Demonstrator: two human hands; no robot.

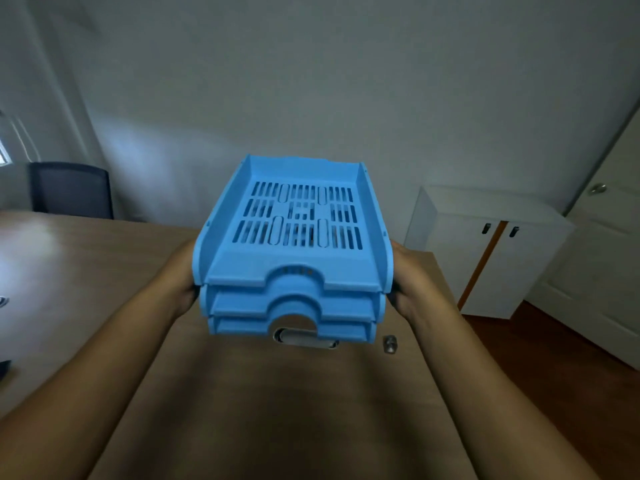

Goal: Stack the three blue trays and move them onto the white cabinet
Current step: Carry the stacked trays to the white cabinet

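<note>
both hands, left hand (183, 277) and right hand (414, 282), are clamping the trays (294, 244) by the side walls above the table (104, 271), fingers wrapped underneath, and they're looking light, stiff, a bit slippery, with the cabinet (491, 251) sitting off right

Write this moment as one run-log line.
stage: carrying | trays: three stacked, lifted above table | left hand: grips left side | right hand: grips right side | white cabinet: not reached

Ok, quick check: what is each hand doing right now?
Left hand: closed on the left side of the stack of blue trays, held above the table.
Right hand: closed on the stack's right side.
</note>
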